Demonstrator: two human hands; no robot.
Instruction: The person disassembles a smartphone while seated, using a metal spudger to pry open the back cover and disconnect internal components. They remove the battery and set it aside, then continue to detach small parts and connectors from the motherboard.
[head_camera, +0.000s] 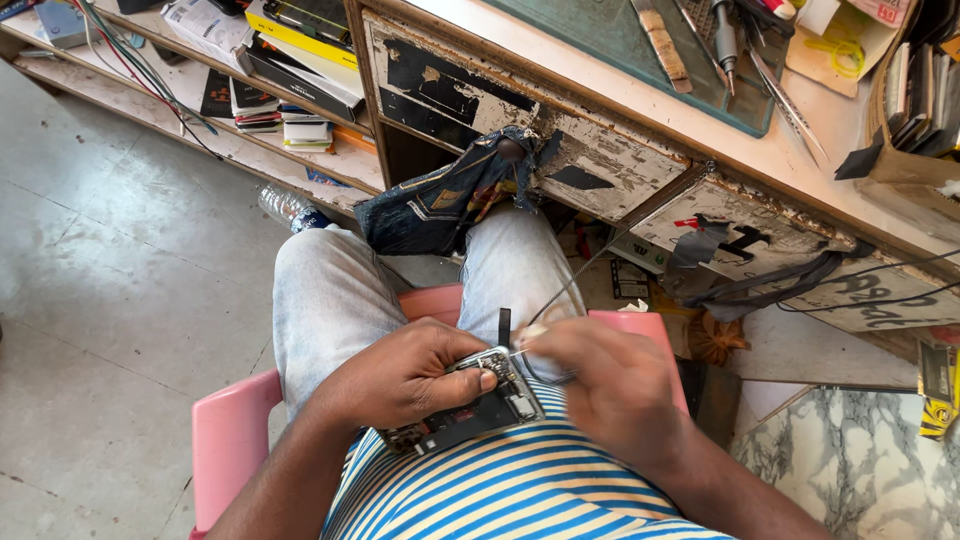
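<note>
Left hand grips opened dark phone w/ bare circuit board, frame centre; blurred right hand pinches thin metal tool. Tool may slip, scratch board.

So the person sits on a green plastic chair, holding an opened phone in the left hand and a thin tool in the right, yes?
Not quite: the chair is pink, not green, as the head view shows. The rest holds: the left hand holds the opened phone, and the right hand holds a thin tool at it.

Stacked flat boxes on shelf
</note>
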